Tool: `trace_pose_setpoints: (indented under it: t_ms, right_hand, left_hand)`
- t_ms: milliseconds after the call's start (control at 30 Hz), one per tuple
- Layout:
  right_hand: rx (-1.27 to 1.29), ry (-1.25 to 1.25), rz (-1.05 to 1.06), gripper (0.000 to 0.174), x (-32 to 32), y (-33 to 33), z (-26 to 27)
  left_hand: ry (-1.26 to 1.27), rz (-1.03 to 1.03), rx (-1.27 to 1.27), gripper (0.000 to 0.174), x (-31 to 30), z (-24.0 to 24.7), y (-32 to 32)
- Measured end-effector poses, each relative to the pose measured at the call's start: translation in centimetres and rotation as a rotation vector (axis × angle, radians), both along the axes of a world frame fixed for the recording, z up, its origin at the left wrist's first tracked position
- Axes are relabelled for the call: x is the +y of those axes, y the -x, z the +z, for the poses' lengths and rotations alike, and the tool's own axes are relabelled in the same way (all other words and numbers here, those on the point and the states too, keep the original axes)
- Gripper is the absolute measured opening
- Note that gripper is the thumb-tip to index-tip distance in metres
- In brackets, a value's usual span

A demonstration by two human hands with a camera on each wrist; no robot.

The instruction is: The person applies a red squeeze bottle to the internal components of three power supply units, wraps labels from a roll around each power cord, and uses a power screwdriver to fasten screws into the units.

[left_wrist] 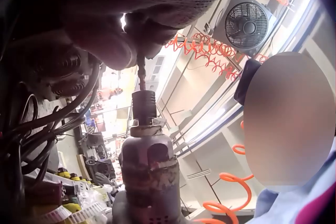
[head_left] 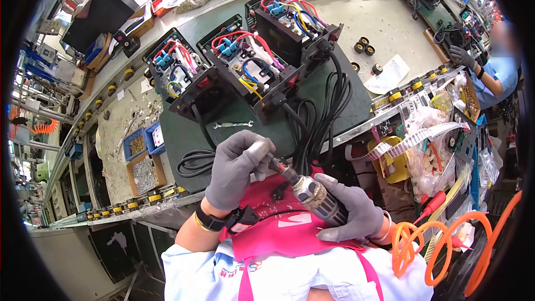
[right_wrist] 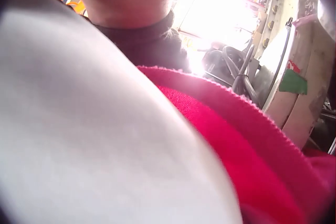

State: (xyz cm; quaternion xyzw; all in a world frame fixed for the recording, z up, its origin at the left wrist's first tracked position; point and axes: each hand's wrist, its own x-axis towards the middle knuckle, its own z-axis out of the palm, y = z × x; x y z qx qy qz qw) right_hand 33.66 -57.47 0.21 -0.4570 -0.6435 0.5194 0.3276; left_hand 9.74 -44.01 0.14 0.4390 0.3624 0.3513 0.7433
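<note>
My right hand (head_left: 356, 209), in a grey glove, grips the body of an air screwdriver (head_left: 319, 196) in front of the pink apron. My left hand (head_left: 237, 167), gloved too, pinches the thin bit (left_wrist: 141, 71) at the tool's nose with thumb and fingers. Below those fingers in the left wrist view shows the dark ribbed chuck (left_wrist: 143, 106). A sleeve and the apron (right_wrist: 210, 124) fill most of the right wrist view, and the tool is hidden there. Beyond my hands stand black open-topped units (head_left: 251, 69) with coloured wires.
A double-ended wrench (head_left: 234, 125) lies on the green mat (head_left: 251, 142), with coiled black cables (head_left: 334, 97) beside it. Small parts bins (head_left: 146, 174) stand at the left. An orange coiled air hose (head_left: 440, 245) hangs at the right, near a bag of parts. Another person works far right.
</note>
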Motion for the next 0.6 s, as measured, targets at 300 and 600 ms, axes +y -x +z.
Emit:
trace_pose_setpoints:
  t_ms: [300,600]
  right_hand:
    - [0.025,0.030,-0.036,0.102,-0.3,-0.4,-0.6]
    - [0.104,-0.012,-0.107,0.104,-0.3,-1.3,-0.1]
  left_hand:
    - [0.125,-0.064,-0.165,0.020,0.0,-1.4,-0.8]
    - [-0.993,0.210,0.391,0.036,1.2,-1.3,-2.1]
